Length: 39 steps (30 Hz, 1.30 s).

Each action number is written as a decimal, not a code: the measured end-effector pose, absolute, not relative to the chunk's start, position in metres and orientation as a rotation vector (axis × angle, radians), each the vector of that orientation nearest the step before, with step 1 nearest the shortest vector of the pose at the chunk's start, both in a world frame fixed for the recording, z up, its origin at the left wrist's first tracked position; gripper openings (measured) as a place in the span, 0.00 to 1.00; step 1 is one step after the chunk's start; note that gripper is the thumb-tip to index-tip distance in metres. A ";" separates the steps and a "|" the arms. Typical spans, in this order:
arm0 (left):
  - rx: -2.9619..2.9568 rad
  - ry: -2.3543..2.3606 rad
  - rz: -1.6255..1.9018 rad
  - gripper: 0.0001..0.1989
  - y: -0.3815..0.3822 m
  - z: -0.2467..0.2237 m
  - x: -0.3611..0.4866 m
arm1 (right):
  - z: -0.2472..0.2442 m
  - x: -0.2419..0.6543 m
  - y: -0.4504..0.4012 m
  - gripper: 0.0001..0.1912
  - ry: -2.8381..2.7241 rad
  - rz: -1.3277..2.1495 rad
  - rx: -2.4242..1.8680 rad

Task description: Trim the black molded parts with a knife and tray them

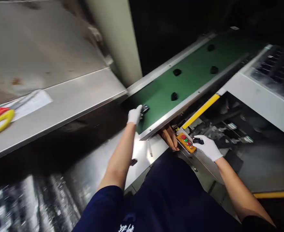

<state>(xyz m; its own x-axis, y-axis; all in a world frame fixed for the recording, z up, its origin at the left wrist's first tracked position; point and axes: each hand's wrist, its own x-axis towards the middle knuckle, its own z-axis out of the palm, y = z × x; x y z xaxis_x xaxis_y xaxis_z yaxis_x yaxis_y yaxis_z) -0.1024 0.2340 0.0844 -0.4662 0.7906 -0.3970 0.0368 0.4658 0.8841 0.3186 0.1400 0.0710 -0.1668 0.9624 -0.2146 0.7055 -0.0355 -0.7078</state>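
My left hand (134,115), in a white glove, is closed on a small glossy black part (145,109) at the near end of the green conveyor belt (160,109). Its fingertips are partly hidden behind the part. My right hand (209,149), also gloved, pinches another small black part (198,140) beside an orange control box (185,142) with red and green buttons. Several similar dark pieces, among them one black piece (174,96) nearest my left hand, lie spaced out along the belt.
Left of me, a metal shelf (83,96) carries scissors with red and yellow handles (1,120) on white paper. A metal surface (144,154) below the belt holds a small dark piece (133,162). A yellow bar (201,111) slopes up to a grey-white tray (265,100) at right.
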 end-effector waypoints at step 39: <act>0.782 0.957 0.782 0.26 0.139 0.061 0.165 | 0.084 0.621 0.223 0.43 -2.154 0.486 -2.725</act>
<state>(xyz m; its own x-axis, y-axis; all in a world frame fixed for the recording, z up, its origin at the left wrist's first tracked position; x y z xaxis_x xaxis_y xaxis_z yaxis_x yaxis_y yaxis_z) 0.1654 0.1389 0.0613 0.3634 0.8435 -0.3955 -0.2193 0.4900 0.8437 0.6210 0.2232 0.0841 0.2333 0.8733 -0.4277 0.9723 -0.2045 0.1129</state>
